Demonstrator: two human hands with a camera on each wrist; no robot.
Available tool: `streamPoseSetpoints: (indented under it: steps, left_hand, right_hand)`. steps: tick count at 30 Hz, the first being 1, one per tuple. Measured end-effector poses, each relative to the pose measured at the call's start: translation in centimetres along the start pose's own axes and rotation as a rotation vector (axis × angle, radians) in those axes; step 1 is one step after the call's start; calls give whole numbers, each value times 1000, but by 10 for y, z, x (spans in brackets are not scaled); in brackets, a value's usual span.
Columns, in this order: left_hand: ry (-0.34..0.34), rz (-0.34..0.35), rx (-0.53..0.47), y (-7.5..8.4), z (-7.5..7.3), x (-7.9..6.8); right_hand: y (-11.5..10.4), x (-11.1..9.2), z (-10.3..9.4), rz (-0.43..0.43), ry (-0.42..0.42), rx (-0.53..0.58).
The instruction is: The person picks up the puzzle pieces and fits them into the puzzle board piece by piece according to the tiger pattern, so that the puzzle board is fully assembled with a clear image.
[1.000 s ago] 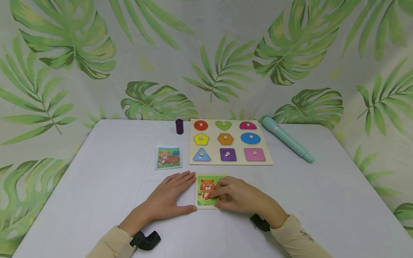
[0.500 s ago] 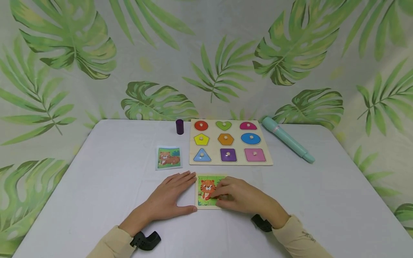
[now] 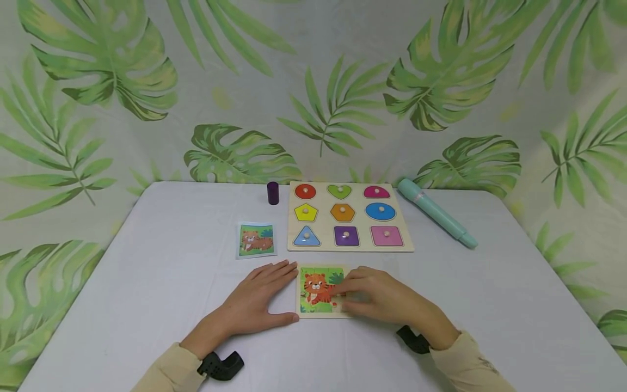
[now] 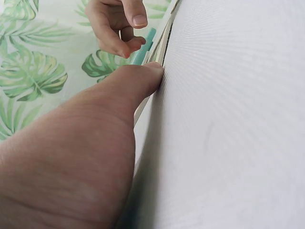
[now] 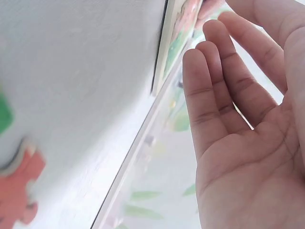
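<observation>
A square jigsaw puzzle (image 3: 313, 287) with an orange tiger on green lies in a thin wooden frame near the table's front. My left hand (image 3: 252, 302) lies flat with fingers spread, its fingertips and thumb at the frame's left edge. Over the puzzle's right side is my right hand (image 3: 377, 294), hiding part of it. In the right wrist view its fingers (image 5: 202, 100) are loosely bent with nothing between them. A red jigsaw piece (image 5: 19, 191) and a green bit (image 5: 4, 114) show on the white surface there; the head view does not show them.
Behind the puzzle lie a tiger picture card (image 3: 256, 240) and a wooden shape board (image 3: 323, 245) with knobbed pieces. A dark purple cylinder (image 3: 272, 193) stands at the back, and a mint-green stick-like object (image 3: 438, 213) lies at the back right.
My right hand has shifted to the right and its fingers have come off the tiger's body, so more of the picture shows. The left hand has stayed in place.
</observation>
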State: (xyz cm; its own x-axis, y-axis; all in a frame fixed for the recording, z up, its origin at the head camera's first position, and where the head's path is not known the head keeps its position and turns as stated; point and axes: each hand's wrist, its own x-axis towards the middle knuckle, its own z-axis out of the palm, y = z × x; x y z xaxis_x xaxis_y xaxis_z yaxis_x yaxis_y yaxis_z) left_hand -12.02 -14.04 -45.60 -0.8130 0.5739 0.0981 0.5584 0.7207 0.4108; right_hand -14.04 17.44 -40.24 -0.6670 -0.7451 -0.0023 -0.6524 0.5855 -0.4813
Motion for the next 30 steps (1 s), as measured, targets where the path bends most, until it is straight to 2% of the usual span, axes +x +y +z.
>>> streamPoseSetpoints:
  steps: [16,23,30]
  left_hand:
    - [-8,-10,-1,0,0,0]
    - [-5,-5,0,0,0,0]
    - [-11,-9,-14,1,-1,0]
  right_hand:
    - [11,-30,-10,71,27,1]
    - [20,-42,-12,42,83,-7]
    - [25,-53,-15,72,86,-18]
